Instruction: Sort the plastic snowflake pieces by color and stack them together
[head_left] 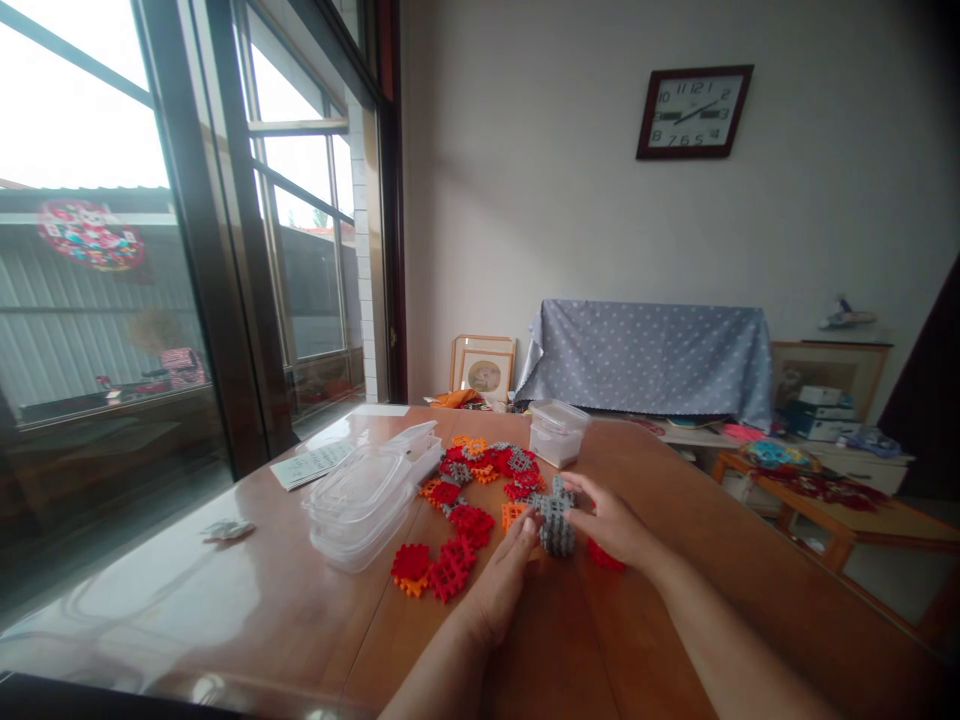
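A cluster of grey plastic gear-shaped building pieces (556, 522) is held between my two hands just above the wooden table. My left hand (504, 582) grips its left side, thumb on top and fingers partly hidden. From the right, my right hand (609, 517) closes fingers and thumb around its upper right edge. Beyond and to the left, red pieces (471, 524), orange pieces (470, 446) and grey ones lie in a curved row. An orange piece (513, 515) shows beside my left fingertips. Below my right hand lies a red piece (604, 557), partly covered.
Clear plastic containers (352, 510) stand left of the pieces, and a lidded box (558, 432) stands behind them. A printed sheet (312, 465) and a small crumpled packet (228, 530) lie on the left of the table (300, 640). A side table (840, 530) stands at right.
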